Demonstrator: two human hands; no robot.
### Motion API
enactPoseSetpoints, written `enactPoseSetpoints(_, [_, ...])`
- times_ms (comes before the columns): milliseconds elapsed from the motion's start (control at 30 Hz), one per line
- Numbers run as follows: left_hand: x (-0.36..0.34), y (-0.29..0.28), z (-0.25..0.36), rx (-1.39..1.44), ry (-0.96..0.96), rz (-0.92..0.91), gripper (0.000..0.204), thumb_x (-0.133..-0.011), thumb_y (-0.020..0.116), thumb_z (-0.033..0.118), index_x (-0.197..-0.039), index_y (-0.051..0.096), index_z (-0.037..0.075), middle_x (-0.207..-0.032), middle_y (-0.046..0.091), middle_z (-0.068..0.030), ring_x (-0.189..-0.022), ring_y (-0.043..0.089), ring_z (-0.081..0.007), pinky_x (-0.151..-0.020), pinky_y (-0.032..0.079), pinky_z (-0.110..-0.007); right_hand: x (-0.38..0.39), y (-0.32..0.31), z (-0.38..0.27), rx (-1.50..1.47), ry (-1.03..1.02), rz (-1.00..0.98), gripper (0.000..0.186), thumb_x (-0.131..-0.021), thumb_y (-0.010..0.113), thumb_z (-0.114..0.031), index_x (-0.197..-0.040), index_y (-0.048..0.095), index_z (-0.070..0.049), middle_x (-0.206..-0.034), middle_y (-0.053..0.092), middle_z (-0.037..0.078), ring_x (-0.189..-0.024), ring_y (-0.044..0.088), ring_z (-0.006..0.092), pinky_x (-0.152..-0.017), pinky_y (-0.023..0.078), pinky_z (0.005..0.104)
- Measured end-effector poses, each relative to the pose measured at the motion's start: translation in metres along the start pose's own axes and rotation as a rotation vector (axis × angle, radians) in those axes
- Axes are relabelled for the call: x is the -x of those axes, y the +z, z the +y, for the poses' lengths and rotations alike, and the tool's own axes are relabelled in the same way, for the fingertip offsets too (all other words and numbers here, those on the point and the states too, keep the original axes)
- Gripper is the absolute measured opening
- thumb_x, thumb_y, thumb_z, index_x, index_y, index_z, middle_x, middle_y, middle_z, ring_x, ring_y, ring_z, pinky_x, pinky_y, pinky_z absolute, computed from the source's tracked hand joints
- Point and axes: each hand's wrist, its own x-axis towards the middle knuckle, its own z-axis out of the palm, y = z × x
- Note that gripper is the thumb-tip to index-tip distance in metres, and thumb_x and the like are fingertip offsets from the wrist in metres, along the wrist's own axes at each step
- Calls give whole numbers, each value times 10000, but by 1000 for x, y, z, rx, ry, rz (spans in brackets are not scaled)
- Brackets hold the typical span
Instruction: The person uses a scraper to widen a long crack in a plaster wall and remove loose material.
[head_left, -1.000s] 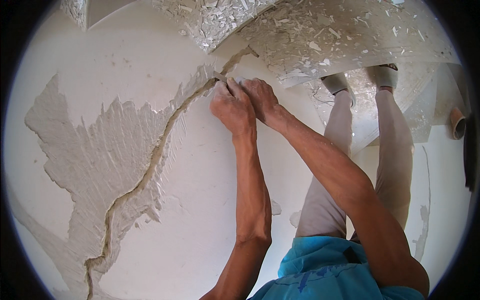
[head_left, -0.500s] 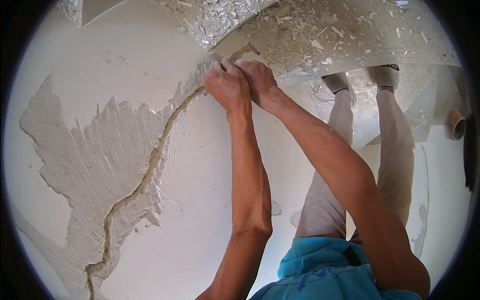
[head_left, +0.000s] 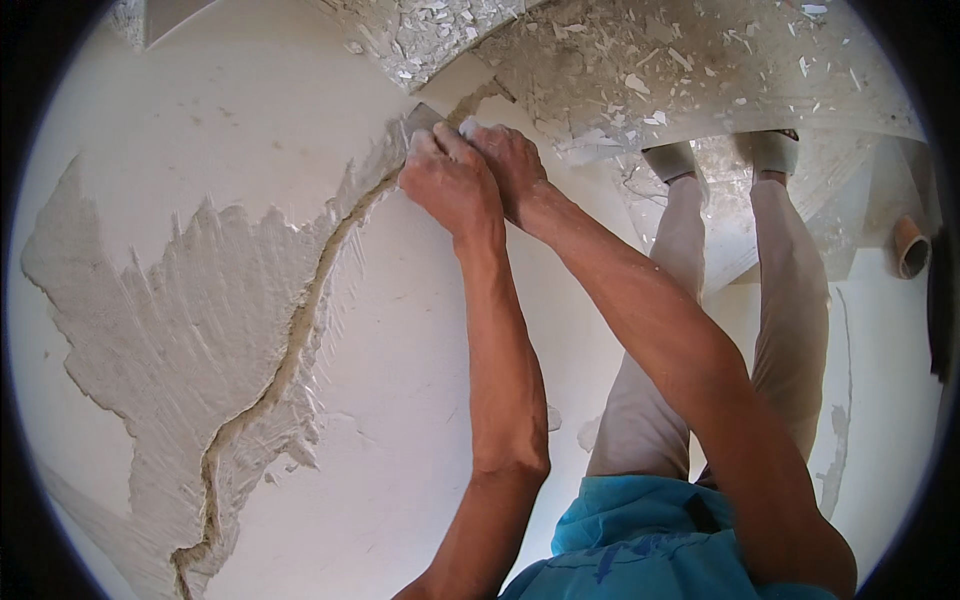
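My left hand [head_left: 450, 180] and my right hand [head_left: 508, 168] are closed side by side against a white wall [head_left: 400, 300]. Past the left fingers sticks the flat grey blade of a scraper [head_left: 425, 117]; its handle is hidden inside my grip. A jagged crack [head_left: 300, 330] runs from beneath the left hand down to the lower left. Along it the paint is stripped, leaving a broad rough grey patch [head_left: 200, 310]. Beyond my hands a short brownish scraped strip [head_left: 475, 100] continues the line. Whitish dust coats the fingers.
Paint flakes and chips [head_left: 640, 85] litter the floor by the wall's base, with more on a surface [head_left: 430, 40] at the top. My legs and shoes [head_left: 672, 162] stand to the right. An orange-brown cylindrical object [head_left: 910, 248] lies near the right edge.
My hands have shifted slightly left along the wall. The grey blade and the scraped strip beyond the hands show more plainly now, and the view has moved a little.
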Motion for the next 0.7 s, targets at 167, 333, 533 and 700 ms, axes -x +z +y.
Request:
enactPoseSetpoints(167, [3, 1, -7, -6, 65, -29, 267, -888, 563, 103, -691, 561, -78, -618, 561, -262, -517, 522, -377, -550, 408, -471, 1, -4, 4, 27, 27, -55, 242, -841, 678, -224, -939, 594, -19, -838, 677, 199, -844, 672, 407, -711, 554, 492])
enactPoseSetpoints(333, [46, -22, 6, 53, 8, -122, 285, -937, 559, 108, -696, 521, -41, -608, 555, -236, -506, 533, -374, -524, 408, -454, 46, -10, 8, -39, 49, -144, 250, -852, 669, -232, -948, 587, -16, -826, 675, 187, -797, 670, 416, -685, 554, 489])
enactPoseSetpoints(533, [59, -39, -4, 13, -6, -104, 284, -950, 589, 139, -738, 581, -50, -568, 553, -185, -466, 452, -198, -483, 401, -384, 61, -8, -15, -126, 44, -94, 271, -875, 653, -267, -864, 596, -2, -751, 673, 204, -743, 696, 384, -646, 565, 470])
enactPoseSetpoints(700, [50, -39, -6, 10, 72, -100, 295, -964, 568, 76, -699, 470, -8, -558, 474, -162, -455, 416, -275, -474, 363, -402, 55, -3, -17, -153, -19, -32, 254, -879, 654, -273, -876, 627, -20, -784, 668, 169, -732, 692, 382, -627, 566, 459])
